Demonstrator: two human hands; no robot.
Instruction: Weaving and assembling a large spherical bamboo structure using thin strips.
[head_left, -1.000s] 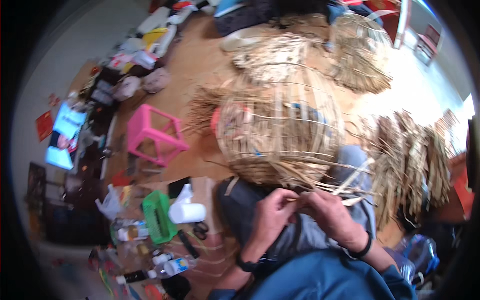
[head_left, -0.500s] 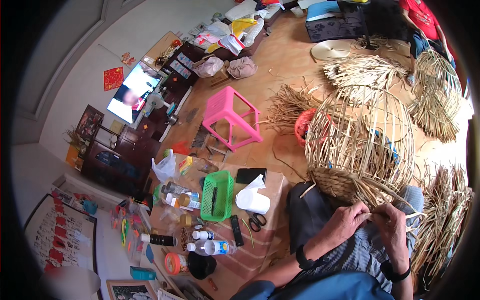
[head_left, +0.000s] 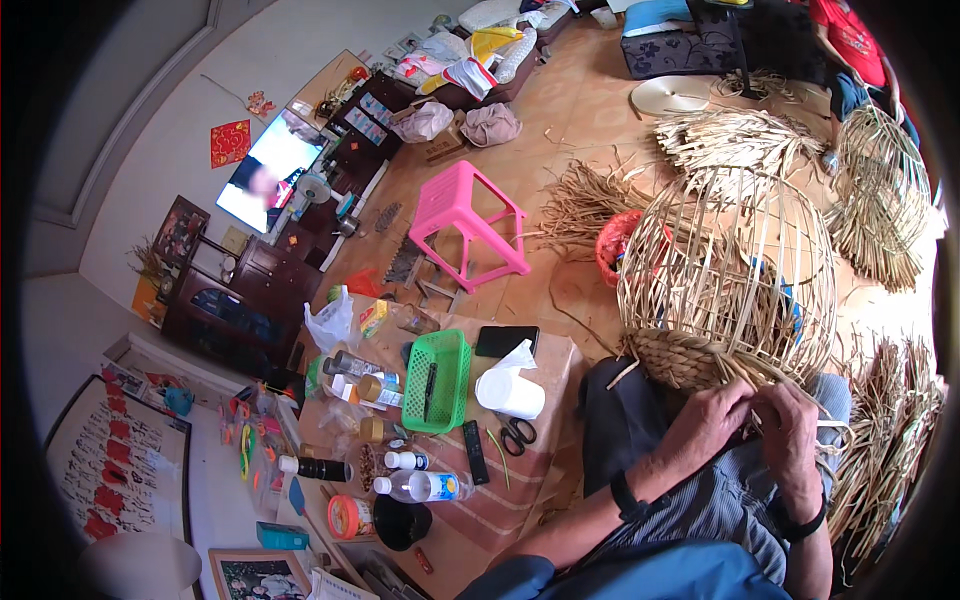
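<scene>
Both hands apparently pinching strips at the woven basket frame's near rim.

I see a half-woven cane basket frame, dome-shaped with open ribs, resting on the lap; its woven band sits lowest, apparently unfinished.

Both hands weaving at rim of cane basket frame

Left hand and right hand close together, fingers pinching strips at woven base of domed basket frame resting on lap. Low table to left: green basket, tissue roll, scissors, bottles. Pink stool on floor beyond.
</scene>
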